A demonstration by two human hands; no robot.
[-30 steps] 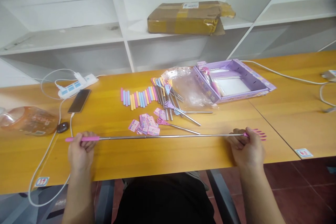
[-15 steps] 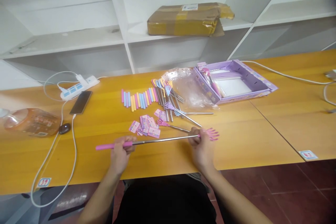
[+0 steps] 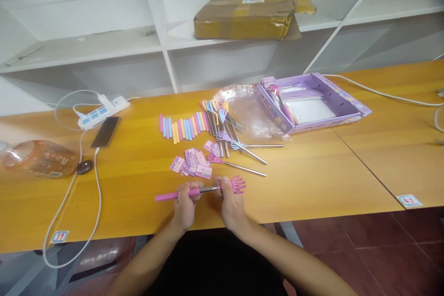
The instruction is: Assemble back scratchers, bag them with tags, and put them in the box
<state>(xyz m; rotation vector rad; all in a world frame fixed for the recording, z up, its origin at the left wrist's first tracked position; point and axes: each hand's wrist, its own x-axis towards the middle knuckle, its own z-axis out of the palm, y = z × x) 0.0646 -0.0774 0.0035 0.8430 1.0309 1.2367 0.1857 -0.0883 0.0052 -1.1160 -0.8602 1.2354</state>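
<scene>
A pink telescopic back scratcher [image 3: 208, 189] lies level between my hands, its metal rod mostly slid in. My left hand [image 3: 185, 206] is closed round the pink handle. Near the pink claw head, my right hand [image 3: 231, 206] grips the other end. Just beyond are a pile of pink cards [image 3: 194, 164] and a row of pastel handle sleeves [image 3: 183, 128]. Several back scratcher rods with coloured claws [image 3: 222, 113] lie heaped to their right. A loose pink-clawed rod [image 3: 243, 168] lies closest to my right hand.
A purple tray box [image 3: 333, 122] and clear plastic bags [image 3: 249, 115] are at the back right. On the left are a power strip [image 3: 104, 112], a phone [image 3: 106, 132], a cable [image 3: 99, 185] and an orange bottle [image 3: 41, 159]. A taped carton [image 3: 246, 21] sits on the shelf.
My hands have come together, my right hand moving left and my left hand right. The back scratcher's long rod has been pushed in, so it is much shorter.
</scene>
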